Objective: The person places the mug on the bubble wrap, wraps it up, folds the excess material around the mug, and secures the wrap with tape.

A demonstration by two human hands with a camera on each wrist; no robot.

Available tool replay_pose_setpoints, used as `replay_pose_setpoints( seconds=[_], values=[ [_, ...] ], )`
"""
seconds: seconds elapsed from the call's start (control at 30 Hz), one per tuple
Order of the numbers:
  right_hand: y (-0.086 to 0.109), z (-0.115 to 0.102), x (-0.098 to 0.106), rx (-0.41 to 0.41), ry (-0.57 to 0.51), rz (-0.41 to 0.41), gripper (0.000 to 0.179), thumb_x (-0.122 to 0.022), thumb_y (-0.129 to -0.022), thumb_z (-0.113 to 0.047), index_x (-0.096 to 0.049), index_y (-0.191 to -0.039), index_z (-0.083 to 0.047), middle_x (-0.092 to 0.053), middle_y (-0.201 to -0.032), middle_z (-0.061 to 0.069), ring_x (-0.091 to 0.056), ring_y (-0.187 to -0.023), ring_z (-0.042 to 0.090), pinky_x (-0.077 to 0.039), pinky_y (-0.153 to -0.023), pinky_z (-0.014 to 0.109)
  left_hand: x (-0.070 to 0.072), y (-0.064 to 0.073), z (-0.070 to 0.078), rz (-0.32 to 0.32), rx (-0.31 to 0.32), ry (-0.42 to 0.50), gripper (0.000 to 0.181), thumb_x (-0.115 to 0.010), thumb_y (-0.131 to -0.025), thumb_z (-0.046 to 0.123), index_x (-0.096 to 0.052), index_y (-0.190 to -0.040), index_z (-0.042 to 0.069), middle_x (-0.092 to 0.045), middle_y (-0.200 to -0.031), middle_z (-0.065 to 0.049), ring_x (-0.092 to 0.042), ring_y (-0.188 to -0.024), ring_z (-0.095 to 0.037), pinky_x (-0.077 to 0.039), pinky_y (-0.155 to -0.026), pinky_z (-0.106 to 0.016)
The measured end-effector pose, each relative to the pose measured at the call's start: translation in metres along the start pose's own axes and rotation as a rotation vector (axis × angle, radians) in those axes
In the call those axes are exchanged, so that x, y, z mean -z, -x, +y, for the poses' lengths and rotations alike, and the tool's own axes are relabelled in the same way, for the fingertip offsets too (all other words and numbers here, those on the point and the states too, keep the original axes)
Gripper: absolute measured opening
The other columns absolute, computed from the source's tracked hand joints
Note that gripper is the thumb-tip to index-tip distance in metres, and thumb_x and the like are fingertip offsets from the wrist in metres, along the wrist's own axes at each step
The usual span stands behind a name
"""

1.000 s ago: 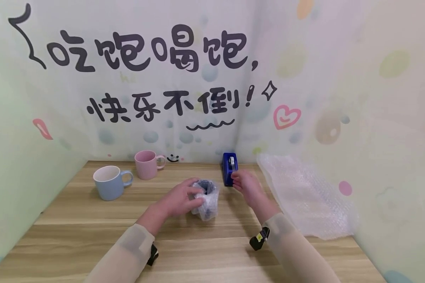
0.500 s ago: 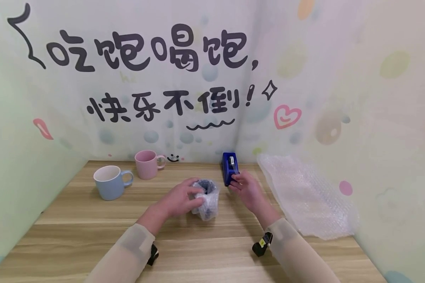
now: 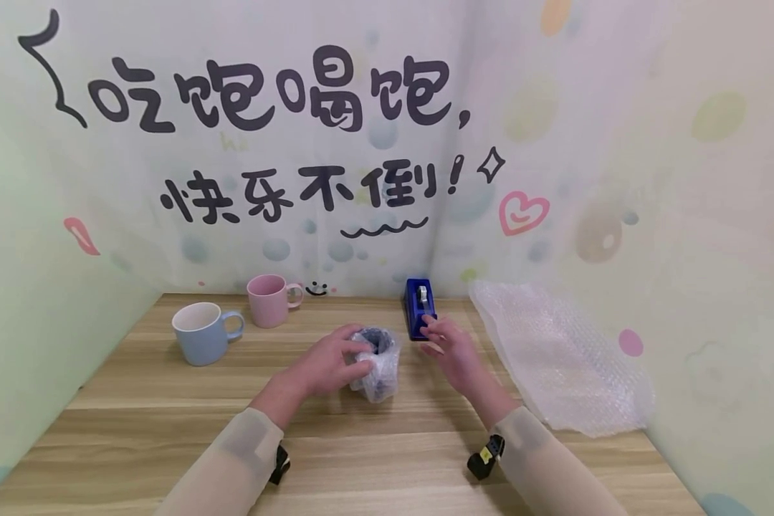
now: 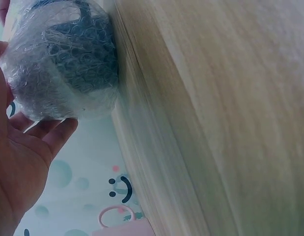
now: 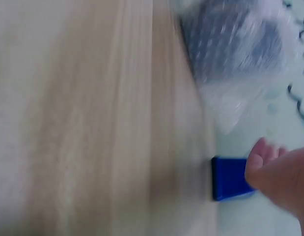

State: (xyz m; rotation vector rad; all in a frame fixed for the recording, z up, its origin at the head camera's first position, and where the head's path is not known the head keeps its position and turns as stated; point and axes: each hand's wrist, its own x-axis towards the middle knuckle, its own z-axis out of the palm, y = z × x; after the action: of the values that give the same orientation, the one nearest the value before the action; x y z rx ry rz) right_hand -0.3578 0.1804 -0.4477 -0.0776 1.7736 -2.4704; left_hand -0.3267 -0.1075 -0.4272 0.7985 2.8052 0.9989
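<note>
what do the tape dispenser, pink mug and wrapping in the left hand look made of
Tape dispenser: probably hard plastic, going by its smooth, moulded-looking blue body.
Pink mug: likely ceramic, judging by its even, soft sheen, though coated metal or plastic is possible.
Wrapping: clear, shiny plastic bubble wrap, as the round bubbles and crinkled highlights show.
</note>
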Motion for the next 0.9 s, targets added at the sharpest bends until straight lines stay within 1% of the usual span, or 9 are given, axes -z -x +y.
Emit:
replay_pose_setpoints(
  seconds=[0.07,0.13,0.23,0.37,0.47,0.53,0.73,0.83,0.9],
  values=[
    [0.009,-0.006,-0.005,-0.033,0.12,0.05,0.013,-0.057,-0.107,-0.014,-0.064,-0.096,-0.015,-0.071,-0.126,0.011,-0.064,-0.108,0.023,-0.056,-0.1,0.037,0.0,0.0,0.0,0.002,0.003,0.006,0.047,-0.069,-0.106,0.041,-0.074,-0.142,0.013,-0.037,-0.177,-0.015,-0.036,-0.163,-0.045,-0.036,-0.131,-0.063],
    [0.021,-0.012,-0.009,-0.087,0.232,0.082,0.012,-0.062,-0.107,-0.019,-0.067,-0.101,-0.01,-0.07,-0.099,0.002,-0.062,-0.087,0.015,-0.053,-0.079,0.028,0.0,0.0,0.0,0.005,0.009,0.013,0.047,-0.07,-0.106,0.042,-0.074,-0.142,0.013,-0.037,-0.178,-0.014,-0.036,-0.163,-0.044,-0.036,-0.131,-0.063],
    [0.035,-0.017,-0.011,-0.167,0.343,0.087,0.018,-0.065,-0.108,-0.021,-0.07,-0.105,-0.005,-0.067,-0.084,-0.004,-0.056,-0.074,0.01,-0.046,-0.065,0.023,0.0,-0.002,0.0,0.012,0.01,0.016,0.048,-0.07,-0.106,0.043,-0.074,-0.143,0.013,-0.037,-0.178,-0.013,-0.037,-0.163,-0.045,-0.036,-0.131,-0.064],
    [0.044,-0.01,-0.003,-0.242,0.429,0.064,0.022,-0.065,-0.108,-0.019,-0.074,-0.107,0.001,-0.069,-0.08,-0.005,-0.055,-0.069,0.007,-0.044,-0.061,0.022,0.001,-0.003,-0.001,0.009,0.006,0.006,0.048,-0.07,-0.106,0.043,-0.074,-0.143,0.013,-0.037,-0.178,-0.014,-0.037,-0.163,-0.045,-0.036,-0.131,-0.064],
    [0.043,0.0,0.005,-0.285,0.485,0.027,0.023,-0.064,-0.109,-0.017,-0.074,-0.109,0.004,-0.069,-0.076,-0.006,-0.055,-0.066,0.005,-0.042,-0.059,0.021,0.0,-0.002,-0.001,0.007,0.002,-0.003,0.048,-0.069,-0.106,0.043,-0.074,-0.143,0.013,-0.037,-0.177,-0.015,-0.038,-0.162,-0.046,-0.036,-0.13,-0.064],
    [0.04,0.007,0.008,-0.303,0.526,0.023,0.023,-0.065,-0.108,-0.015,-0.074,-0.105,0.005,-0.069,-0.073,-0.006,-0.055,-0.062,0.004,-0.042,-0.057,0.02,0.0,-0.002,-0.001,0.006,0.001,-0.001,0.048,-0.07,-0.106,0.043,-0.074,-0.143,0.013,-0.037,-0.177,-0.016,-0.038,-0.162,-0.046,-0.036,-0.13,-0.064],
    [0.035,0.013,0.004,-0.324,0.637,0.06,0.02,-0.067,-0.106,-0.008,-0.077,-0.101,0.009,-0.069,-0.069,-0.003,-0.06,-0.055,0.003,-0.049,-0.052,0.017,-0.001,-0.001,-0.001,0.002,0.008,0.012,0.049,-0.07,-0.105,0.044,-0.074,-0.143,0.014,-0.037,-0.178,-0.014,-0.037,-0.162,-0.045,-0.036,-0.13,-0.064],
    [0.031,0.014,0.0,-0.334,0.676,0.065,0.015,-0.069,-0.105,-0.006,-0.074,-0.096,0.005,-0.071,-0.068,0.0,-0.061,-0.053,0.003,-0.05,-0.051,0.017,-0.001,-0.001,-0.001,0.005,0.008,0.016,0.049,-0.07,-0.105,0.044,-0.074,-0.143,0.014,-0.037,-0.178,-0.014,-0.038,-0.162,-0.046,-0.037,-0.13,-0.064],
    [0.028,0.013,-0.001,-0.341,0.737,0.053,0.017,-0.07,-0.105,-0.008,-0.071,-0.091,0.0,-0.071,-0.067,-0.001,-0.059,-0.051,0.003,-0.049,-0.049,0.016,-0.001,-0.001,-0.002,0.009,0.009,0.016,0.049,-0.07,-0.105,0.044,-0.074,-0.144,0.014,-0.037,-0.178,-0.014,-0.038,-0.162,-0.046,-0.037,-0.13,-0.064]
  ],
)
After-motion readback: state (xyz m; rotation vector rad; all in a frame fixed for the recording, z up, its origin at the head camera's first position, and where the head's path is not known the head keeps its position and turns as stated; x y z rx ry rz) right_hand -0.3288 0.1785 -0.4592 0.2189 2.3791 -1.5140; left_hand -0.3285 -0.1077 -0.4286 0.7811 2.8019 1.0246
